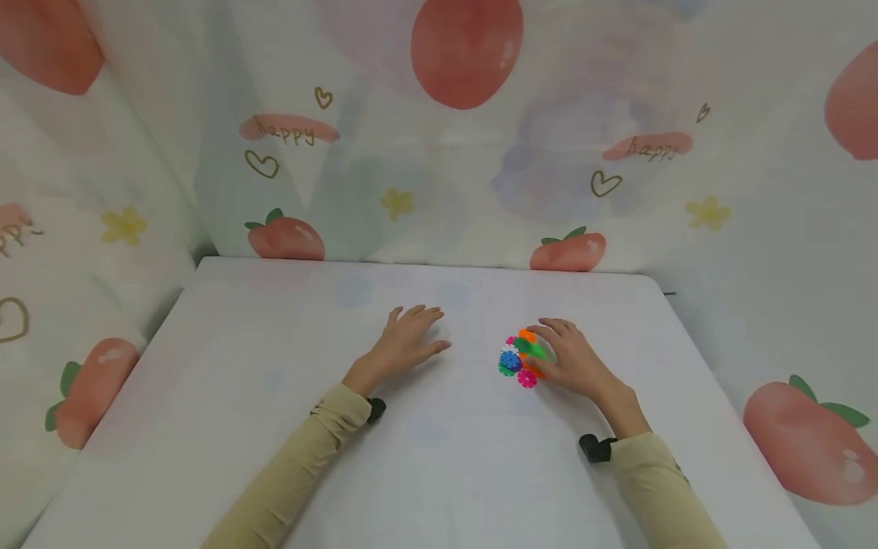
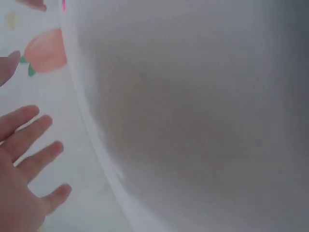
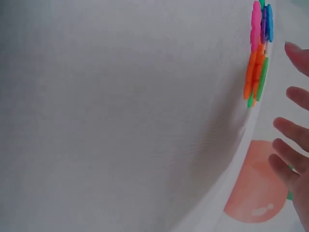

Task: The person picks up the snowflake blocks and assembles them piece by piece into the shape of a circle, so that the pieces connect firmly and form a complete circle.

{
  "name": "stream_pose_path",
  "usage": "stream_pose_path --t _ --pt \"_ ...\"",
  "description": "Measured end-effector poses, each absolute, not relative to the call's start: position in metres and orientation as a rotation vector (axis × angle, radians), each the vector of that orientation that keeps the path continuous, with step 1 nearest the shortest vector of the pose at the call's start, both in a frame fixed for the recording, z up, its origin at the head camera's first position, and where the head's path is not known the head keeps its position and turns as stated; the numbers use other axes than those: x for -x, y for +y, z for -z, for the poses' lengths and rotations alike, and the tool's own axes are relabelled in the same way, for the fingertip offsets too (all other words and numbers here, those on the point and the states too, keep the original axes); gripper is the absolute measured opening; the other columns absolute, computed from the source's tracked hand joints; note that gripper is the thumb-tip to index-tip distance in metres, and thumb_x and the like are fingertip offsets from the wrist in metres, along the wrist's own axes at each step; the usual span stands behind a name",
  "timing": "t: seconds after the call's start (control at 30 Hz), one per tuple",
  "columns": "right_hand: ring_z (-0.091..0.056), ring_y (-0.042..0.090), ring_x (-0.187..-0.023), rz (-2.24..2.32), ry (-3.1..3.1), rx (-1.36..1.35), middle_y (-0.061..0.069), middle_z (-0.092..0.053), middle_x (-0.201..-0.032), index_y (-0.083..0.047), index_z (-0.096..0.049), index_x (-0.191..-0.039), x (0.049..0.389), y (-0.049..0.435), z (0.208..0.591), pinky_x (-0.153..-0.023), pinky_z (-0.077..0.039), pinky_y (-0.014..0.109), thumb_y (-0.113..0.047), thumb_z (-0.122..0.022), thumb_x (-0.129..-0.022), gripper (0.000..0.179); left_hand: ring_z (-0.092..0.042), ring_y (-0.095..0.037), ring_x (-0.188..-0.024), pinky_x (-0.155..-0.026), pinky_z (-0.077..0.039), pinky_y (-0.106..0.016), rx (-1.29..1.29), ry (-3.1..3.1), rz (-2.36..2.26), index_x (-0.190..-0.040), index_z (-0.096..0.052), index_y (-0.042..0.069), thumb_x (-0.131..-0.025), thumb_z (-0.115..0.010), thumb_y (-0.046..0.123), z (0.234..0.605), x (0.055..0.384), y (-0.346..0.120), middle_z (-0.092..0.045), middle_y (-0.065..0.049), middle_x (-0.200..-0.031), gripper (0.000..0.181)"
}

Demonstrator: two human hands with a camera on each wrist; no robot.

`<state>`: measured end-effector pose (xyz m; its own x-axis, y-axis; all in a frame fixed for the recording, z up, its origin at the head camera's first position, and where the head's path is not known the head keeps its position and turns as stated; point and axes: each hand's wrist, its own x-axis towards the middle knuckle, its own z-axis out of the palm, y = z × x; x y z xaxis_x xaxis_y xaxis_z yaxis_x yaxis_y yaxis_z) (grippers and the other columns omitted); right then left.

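With the left hand (image 1: 405, 341) spread and empty, the right hand (image 1: 576, 362), likewise unclosed near the colourful discs (image 1: 511, 361), seemed at the reaching step, a pinch likely called for next.

Gap between left hand (image 1: 405, 343) and cluster of notched plastic discs (image 1: 510, 360): bare white tabletop (image 1: 466, 450), passable. Cluster's right side blocked by right hand (image 1: 571, 360), spread thumb and fingers overlapping discs in head view. Near side approachable between forearms. Right sleeve (image 1: 658, 480) bars near-right route. Wide tabletop room left of left hand. Patterned cloth backdrop (image 1: 439, 160) walls off far edge.
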<state>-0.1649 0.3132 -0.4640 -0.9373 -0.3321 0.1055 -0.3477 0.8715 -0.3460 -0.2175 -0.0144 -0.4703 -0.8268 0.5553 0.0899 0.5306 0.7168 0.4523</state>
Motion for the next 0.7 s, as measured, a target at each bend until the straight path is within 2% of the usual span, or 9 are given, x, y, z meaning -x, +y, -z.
stream_pose_path --t 0.2,0.3,0.43,0.57,0.7 --pt "-0.052 0.044 -0.124 -0.67 -3.044 -0.505 0.024 -0.062 -0.129 0.002 -0.065 -0.132 0.172 0.31 0.47 -0.101 -0.051 0.06 -0.018 -0.077 -0.091 0.047 -0.056 -0.029 -0.131 -0.114 -0.037 -0.055 -0.999 2.729 -0.703 -0.14 -0.063 0.008 -0.098 -0.072 0.034 0.47 0.22 0.035 -0.066 -0.007 -0.139 0.05" --pt "-0.055 0.04 -0.116 -0.713 -3.043 -0.509 0.02 -0.066 -0.119 0.002 -0.069 -0.126 0.176 0.305 0.47 -0.097 -0.053 0.057 -0.017 -0.079 -0.09 0.041 -0.062 -0.026 -0.119 -0.109 -0.046 -0.043 -1.028 2.651 -0.725 -0.134 -0.067 0.005 -0.098 -0.072 0.025 0.468 0.22 0.057 -0.072 -0.008 -0.128 0.042" --pt "-0.057 0.036 -0.109 -0.757 -3.037 -0.542 0.015 -0.068 -0.11 -0.001 -0.072 -0.12 0.18 0.301 0.47 -0.092 -0.053 0.054 -0.012 -0.078 -0.089 0.033 -0.067 -0.02 -0.104 -0.095 -0.055 -0.029 -1.024 2.591 -0.769 -0.124 -0.071 0.0 -0.096 -0.072 0.015 0.468 0.219 0.079 -0.074 -0.01 -0.114 0.031" --pt "-0.058 0.033 -0.104 -0.761 -3.04 -0.571 0.013 -0.068 -0.104 -0.003 -0.074 -0.116 0.182 0.301 0.47 -0.09 -0.052 0.053 -0.008 -0.076 -0.09 0.027 -0.063 -0.016 -0.091 -0.079 -0.054 -0.022 -1.018 2.601 -0.722 -0.113 -0.075 0.0 -0.093 -0.078 0.02 0.47 0.217 0.095 -0.072 -0.008 -0.103 0.029" --pt "-0.059 0.031 -0.1 -0.781 -3.032 -0.595 0.012 -0.068 -0.101 -0.002 -0.074 -0.117 0.182 0.303 0.47 -0.089 -0.052 0.051 -0.009 -0.077 -0.09 0.028 -0.056 -0.013 -0.083 -0.067 -0.047 -0.02 -1.038 2.631 -0.644 -0.104 -0.074 0.005 -0.089 -0.083 0.029 0.471 0.214 0.107 -0.064 -0.003 -0.093 0.03"
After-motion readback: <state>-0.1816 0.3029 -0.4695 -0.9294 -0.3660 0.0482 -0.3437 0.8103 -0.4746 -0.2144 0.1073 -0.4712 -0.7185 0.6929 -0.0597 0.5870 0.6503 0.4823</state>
